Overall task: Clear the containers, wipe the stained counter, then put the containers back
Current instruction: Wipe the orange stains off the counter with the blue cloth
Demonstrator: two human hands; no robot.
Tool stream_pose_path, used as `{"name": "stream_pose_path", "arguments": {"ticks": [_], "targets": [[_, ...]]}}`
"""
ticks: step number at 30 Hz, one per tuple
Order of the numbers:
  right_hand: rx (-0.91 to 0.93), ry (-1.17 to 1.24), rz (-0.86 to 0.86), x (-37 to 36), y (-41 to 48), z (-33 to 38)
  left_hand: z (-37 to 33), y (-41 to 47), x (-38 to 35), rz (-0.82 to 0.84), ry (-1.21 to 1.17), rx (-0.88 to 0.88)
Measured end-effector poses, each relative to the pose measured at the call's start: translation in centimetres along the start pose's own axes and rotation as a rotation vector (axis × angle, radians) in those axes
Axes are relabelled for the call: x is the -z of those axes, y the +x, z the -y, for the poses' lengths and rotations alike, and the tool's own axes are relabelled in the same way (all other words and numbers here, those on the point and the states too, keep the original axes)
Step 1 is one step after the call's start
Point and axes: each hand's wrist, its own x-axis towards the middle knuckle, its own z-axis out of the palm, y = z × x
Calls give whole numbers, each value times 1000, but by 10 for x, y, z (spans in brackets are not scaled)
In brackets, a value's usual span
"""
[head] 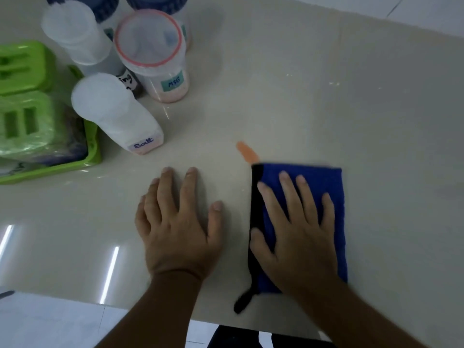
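Right hand [296, 229] spread flat, fingers wide, pressing down on a folded blue cloth [326, 187] with a black edge and a black loop trailing toward the near counter edge. Left hand [175, 229] likewise splayed open, palm down on the bare beige counter [326, 109], gripping nothing, just beside the cloth but not touching it. Orange stain [247, 151] streaking out from under the cloth's far left corner. Farther out to the left, a white-capped container labelled Salt [118, 116], tilted in the wide-angle view. Behind it, a clear tub with a pink-rimmed lid labelled MSG [155, 59], then another white-capped bottle [75, 38] and what look like two blue-lidded jars [103, 7], cut off by the top edge and blurred. At far left, a green tray [62, 169] holding green-lidded boxes [25, 121]. Pale tiled floor [50, 322] below the near counter edge.
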Motion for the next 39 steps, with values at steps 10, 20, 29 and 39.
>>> {"name": "stream_pose_path", "arguments": {"ticks": [10, 20, 29, 39], "targets": [[-39, -7, -39, 22, 145, 30, 2, 1, -1, 8, 18, -14], [109, -29, 43, -7, -15, 20, 0, 1, 1, 14, -38, -5], [27, -55, -4, 24, 162, 48, 2, 1, -1, -40, -29, -19], [86, -73, 7, -10, -27, 9, 1, 0, 0, -44, -40, -14]]}}
